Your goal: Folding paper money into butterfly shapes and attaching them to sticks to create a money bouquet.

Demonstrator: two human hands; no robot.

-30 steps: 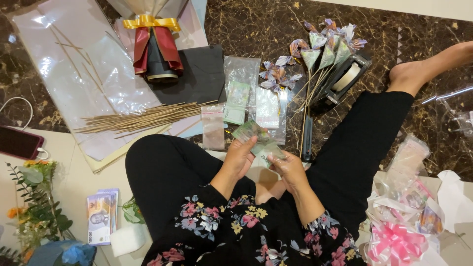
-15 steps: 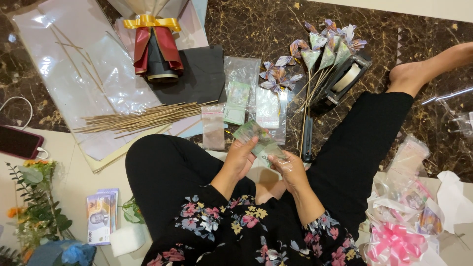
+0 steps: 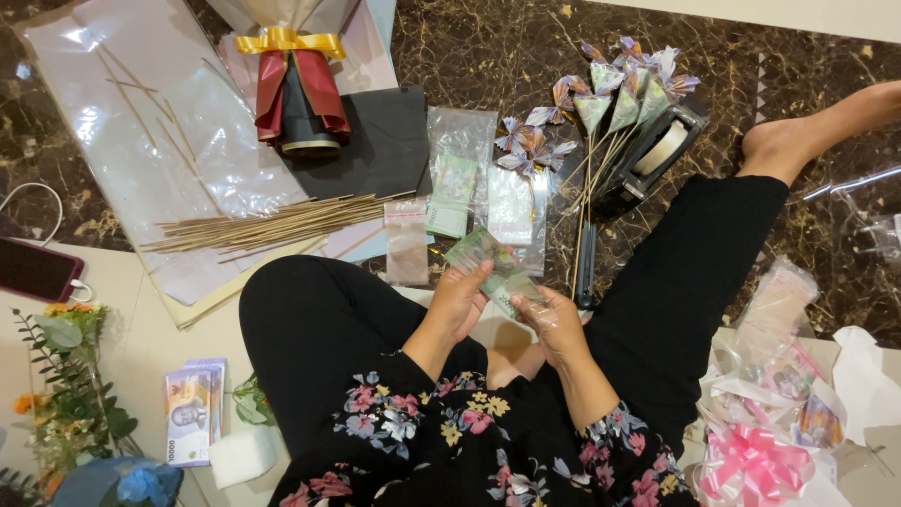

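I sit cross-legged on the floor in black trousers and a flowered top. Both hands meet over my lap on a green banknote in a clear plastic sleeve. My left hand grips its near left side, thumb on top. My right hand pinches the right end of the sleeve. Just beyond my hands lie several more clear sleeves, some with notes inside, and a small empty one.
A bundle of thin wooden sticks lies left on clear wrapping sheets. Folded note flowers on sticks, a tape dispenser, a wrapped bouquet base, black paper, a phone, stacked banknotes, pink ribbon.
My hands and the sleeved note have shifted only slightly; the fingers keep working on it in the same spot. Nothing else has moved.
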